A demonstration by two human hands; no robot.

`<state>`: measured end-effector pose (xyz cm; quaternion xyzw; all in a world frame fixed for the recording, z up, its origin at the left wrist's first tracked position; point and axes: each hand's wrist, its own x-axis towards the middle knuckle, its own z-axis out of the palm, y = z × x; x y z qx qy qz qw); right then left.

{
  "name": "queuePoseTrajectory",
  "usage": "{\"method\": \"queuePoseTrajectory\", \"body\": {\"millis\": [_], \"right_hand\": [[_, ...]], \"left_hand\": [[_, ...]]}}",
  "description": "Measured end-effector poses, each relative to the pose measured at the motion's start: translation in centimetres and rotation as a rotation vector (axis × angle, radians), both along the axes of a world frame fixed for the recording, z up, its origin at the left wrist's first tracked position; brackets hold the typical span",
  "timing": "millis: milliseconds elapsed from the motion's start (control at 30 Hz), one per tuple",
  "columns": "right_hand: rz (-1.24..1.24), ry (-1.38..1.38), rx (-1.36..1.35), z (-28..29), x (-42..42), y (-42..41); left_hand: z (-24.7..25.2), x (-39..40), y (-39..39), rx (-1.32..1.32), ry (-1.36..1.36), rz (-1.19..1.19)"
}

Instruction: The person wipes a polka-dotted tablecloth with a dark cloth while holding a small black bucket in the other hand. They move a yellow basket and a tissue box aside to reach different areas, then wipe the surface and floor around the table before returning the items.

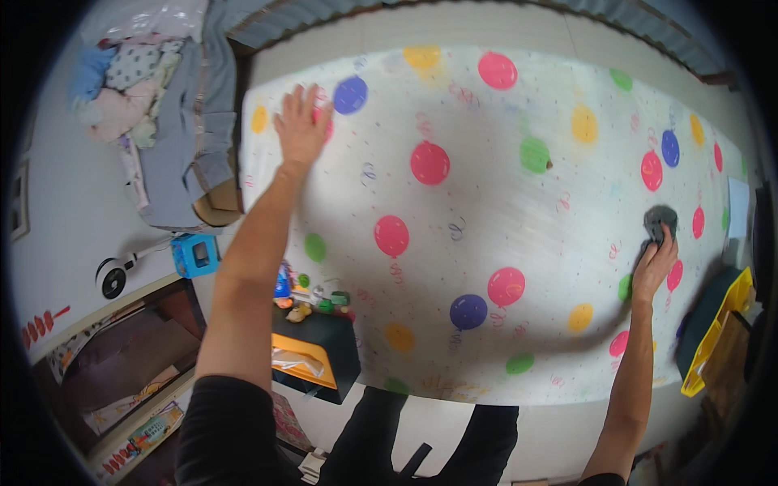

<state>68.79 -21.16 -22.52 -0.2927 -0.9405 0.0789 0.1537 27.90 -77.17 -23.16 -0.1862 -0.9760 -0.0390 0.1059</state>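
A white tabletop cover (498, 231) printed with coloured balloons spreads out before me. Near its far left corner, my left hand (302, 130) lies flat with fingers apart, partly over a pink balloon print. On the right side of the cover, my right hand (656, 261) grips a crumpled dark grey cloth (660, 220) against the surface. A small brown speck (549, 164) sits at the edge of a green balloon print.
A black and yellow-orange box (328, 346) with small toys (316, 297) on top stands at the near left. At right is a dark bin with a yellow rim (717, 334). Grey fabric (176, 182) and piled clothes (134, 91) lie beyond the left edge, above a blue box (194, 255).
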Motion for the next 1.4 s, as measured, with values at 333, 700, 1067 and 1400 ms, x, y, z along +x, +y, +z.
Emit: {"method": "queuePoseTrajectory", "body": {"millis": [333, 700, 1067, 1400], "right_hand": [[0.030, 0.029, 0.024, -0.5, -0.2, -0.2], [0.327, 0.137, -0.460, 9.5, -2.5, -11.5], [0.415, -0.284, -0.975, 8.4, 22.6, -35.5], [0.583, 0.117, -0.700, 6.8, 1.5, -31.2]], "left_hand": [[1.9, -1.9, -0.4, 0.104, -0.075, -0.137], [4.0, 11.7, 19.1, 0.080, -0.060, -0.669], [2.6, 12.2, 20.0, -0.055, -0.182, -0.557], [1.7, 12.0, 20.5, -0.057, -0.177, -0.561]]}}
